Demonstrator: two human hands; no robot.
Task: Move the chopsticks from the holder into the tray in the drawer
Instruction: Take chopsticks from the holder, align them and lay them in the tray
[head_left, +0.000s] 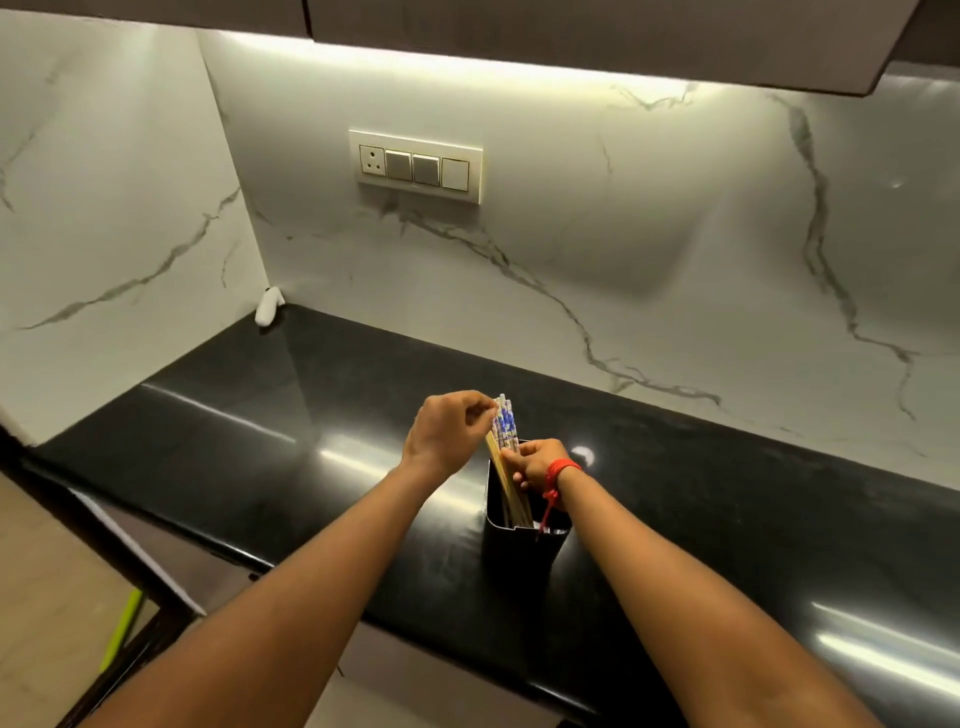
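A black rectangular holder (522, 545) stands on the black countertop near its front edge. A bundle of pale wooden chopsticks (505, 441) with blue-and-white patterned tops sticks up out of it, leaning left. My left hand (447, 434) pinches the top ends of the chopsticks with its fingertips. My right hand (537, 462), with a red thread at the wrist, grips the bundle lower down, just above the holder's rim. The lower ends of the chopsticks are hidden inside the holder. No drawer or tray is in view.
The glossy black countertop (260, 426) runs left to right under a white marble backsplash with a switch panel (415, 166). A small white object (269, 306) lies in the back left corner. Dark cabinets hang overhead. A green stick (122, 629) shows on the floor at lower left.
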